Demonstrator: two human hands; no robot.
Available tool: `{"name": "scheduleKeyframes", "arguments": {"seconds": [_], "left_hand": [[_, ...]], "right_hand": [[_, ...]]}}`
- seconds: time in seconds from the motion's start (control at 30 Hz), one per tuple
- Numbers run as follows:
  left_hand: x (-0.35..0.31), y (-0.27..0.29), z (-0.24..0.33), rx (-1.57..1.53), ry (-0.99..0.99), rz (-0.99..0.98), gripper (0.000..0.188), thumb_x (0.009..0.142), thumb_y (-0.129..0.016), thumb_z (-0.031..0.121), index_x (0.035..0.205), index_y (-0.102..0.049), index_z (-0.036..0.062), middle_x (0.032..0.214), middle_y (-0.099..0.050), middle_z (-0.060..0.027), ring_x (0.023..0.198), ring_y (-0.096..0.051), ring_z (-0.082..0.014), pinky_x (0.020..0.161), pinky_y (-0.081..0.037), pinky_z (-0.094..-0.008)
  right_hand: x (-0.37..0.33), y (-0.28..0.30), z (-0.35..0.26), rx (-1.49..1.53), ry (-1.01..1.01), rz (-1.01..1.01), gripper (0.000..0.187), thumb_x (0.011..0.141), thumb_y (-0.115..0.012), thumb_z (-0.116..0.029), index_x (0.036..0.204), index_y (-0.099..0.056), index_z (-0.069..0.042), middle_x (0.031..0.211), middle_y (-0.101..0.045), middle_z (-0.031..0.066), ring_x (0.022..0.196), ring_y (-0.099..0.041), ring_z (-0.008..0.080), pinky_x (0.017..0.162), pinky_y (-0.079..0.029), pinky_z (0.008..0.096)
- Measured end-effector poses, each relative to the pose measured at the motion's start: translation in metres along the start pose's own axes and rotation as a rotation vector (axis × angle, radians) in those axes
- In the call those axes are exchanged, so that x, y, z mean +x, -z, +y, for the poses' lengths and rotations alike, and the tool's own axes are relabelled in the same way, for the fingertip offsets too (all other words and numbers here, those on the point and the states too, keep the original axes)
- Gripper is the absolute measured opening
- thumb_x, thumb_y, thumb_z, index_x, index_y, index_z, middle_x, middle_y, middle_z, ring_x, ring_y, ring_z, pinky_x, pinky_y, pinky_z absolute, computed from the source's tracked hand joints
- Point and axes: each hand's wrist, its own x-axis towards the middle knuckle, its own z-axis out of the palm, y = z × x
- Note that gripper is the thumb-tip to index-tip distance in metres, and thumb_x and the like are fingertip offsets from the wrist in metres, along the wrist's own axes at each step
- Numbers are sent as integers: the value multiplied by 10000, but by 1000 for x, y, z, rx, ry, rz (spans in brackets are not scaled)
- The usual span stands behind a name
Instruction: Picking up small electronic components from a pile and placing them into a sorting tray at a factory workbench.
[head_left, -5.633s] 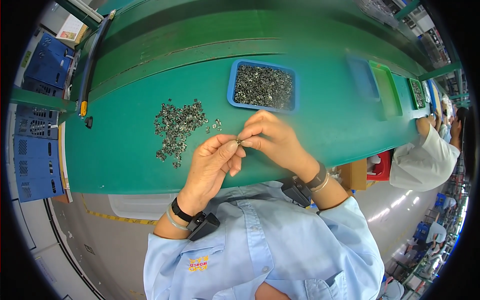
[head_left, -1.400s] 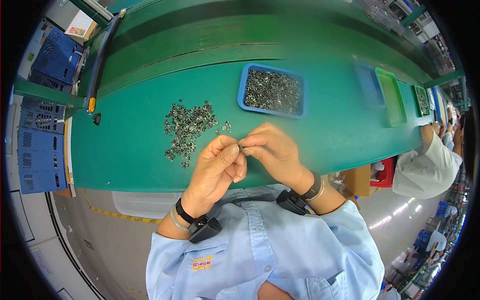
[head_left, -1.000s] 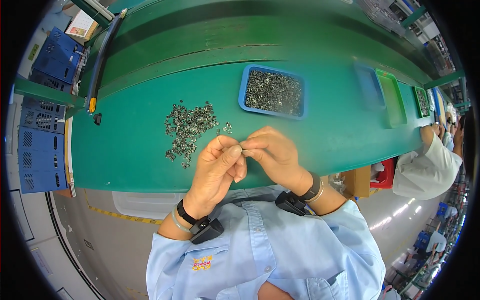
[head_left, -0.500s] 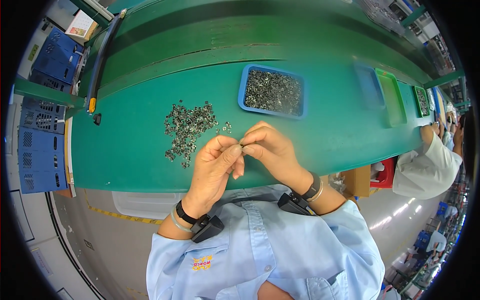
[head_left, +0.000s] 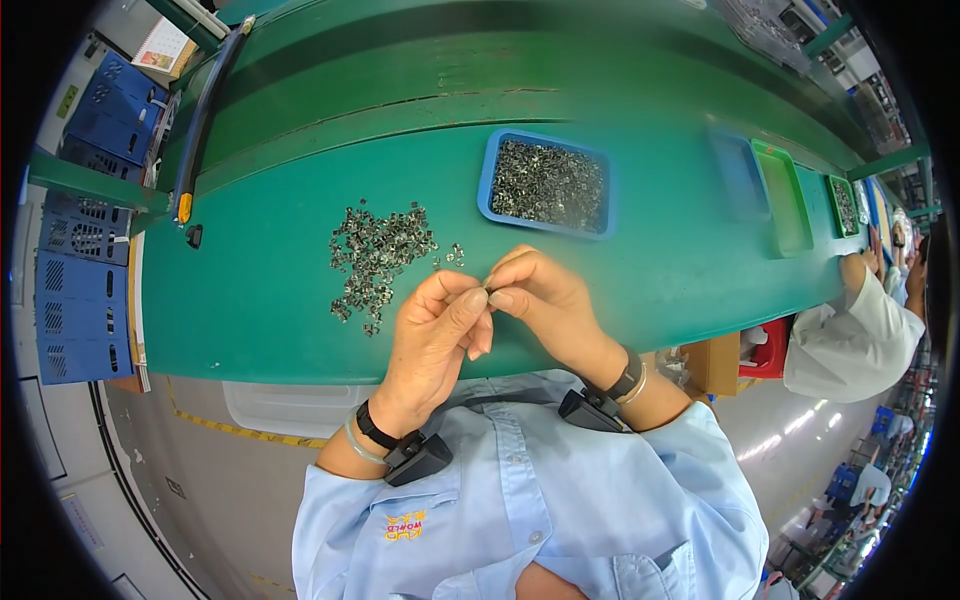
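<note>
Grip of left hand (head_left: 430, 332) and right hand (head_left: 550, 305) pinches small metallic piece (head_left: 488, 289) — likely light, stiff, slippery — best held by edges.

Before us on the worktop (head_left: 240, 290), a heap of parts (head_left: 372, 245) lies beyond and left of our left hand (head_left: 435, 322), with a few stray parts (head_left: 456, 256) just right of the heap. Beyond our right hand (head_left: 546, 302), a tray (head_left: 487, 175) holds more parts (head_left: 548, 185). Well to its right, we have two trays (head_left: 784, 200) side by side, then another tray (head_left: 833, 208) nearest the co-worker (head_left: 850, 340).
</note>
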Motion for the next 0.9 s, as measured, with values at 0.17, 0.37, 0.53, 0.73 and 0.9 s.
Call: {"name": "scheduleKeyframes", "arguments": {"seconds": [0.17,0.37,0.53,0.73,0.9], "left_hand": [[2,1,-2,35,-21,31,100,917,-572,163,928,-563,65,677,-576,-34,532,-518,-105,451,-387,-225],[3,-1,3,-25,35,27,117,918,-574,166,913,-568,49,693,-573,-27,544,-510,-89,465,-385,-205],[4,0,2,-81,67,5,127,922,-570,174,902,-568,48,695,-571,-33,538,-506,-99,459,-381,-211],[6,4,-1,-122,98,-23,137,926,-562,182,898,-569,49,688,-565,-30,538,-506,-104,459,-382,-216],[6,7,-3,-107,102,-23,143,930,-555,187,897,-569,48,680,-559,-25,543,-508,-102,465,-384,-216]], "right_hand": [[1,-1,1,23,0,3,77,877,-590,-33,951,-575,-22,944,-542,47,898,-541,133,814,-462,282],[2,1,-2,22,-52,2,93,897,-573,-61,977,-572,-15,947,-540,52,875,-553,140,800,-476,282],[1,-1,-3,67,-75,9,102,911,-553,-69,990,-572,-7,945,-538,54,851,-562,140,789,-485,275],[0,2,0,62,-56,-9,97,909,-551,-53,992,-575,-9,947,-540,56,854,-564,138,782,-488,267],[-1,3,4,45,-46,-7,89,899,-563,-42,981,-583,-13,948,-546,60,854,-569,141,769,-490,269]]}}
